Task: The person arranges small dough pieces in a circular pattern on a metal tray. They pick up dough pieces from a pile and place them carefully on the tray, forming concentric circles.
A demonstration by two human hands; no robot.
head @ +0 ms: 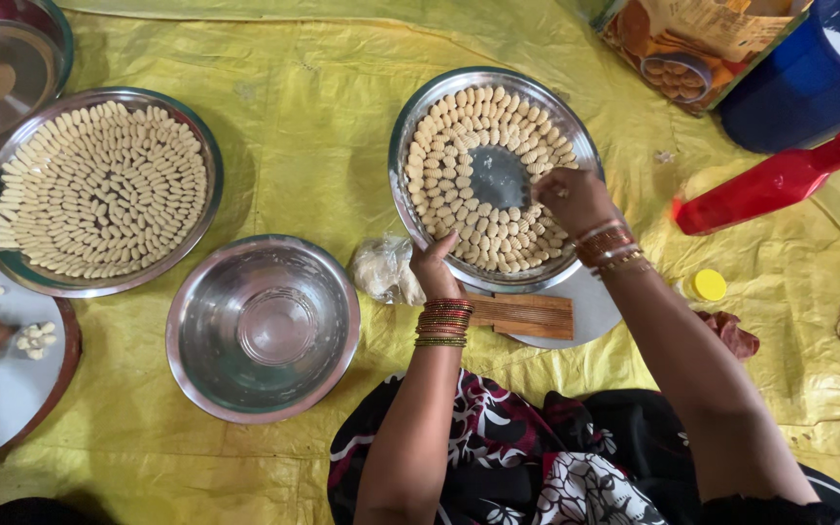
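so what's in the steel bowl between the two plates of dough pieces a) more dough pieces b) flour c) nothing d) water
c, the steel bowl shows only its bare shiny bottom, while the shaped dough pieces lie on the plate that both hands are at.

Crinkled yellow sheet (pixel 323 107) covers floor; soft, even daylight.

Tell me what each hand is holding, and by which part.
The left hand grips the steel plate of dough pieces by its near rim. The right hand rests over the pieces; whether its fingers pinch one cannot be told.
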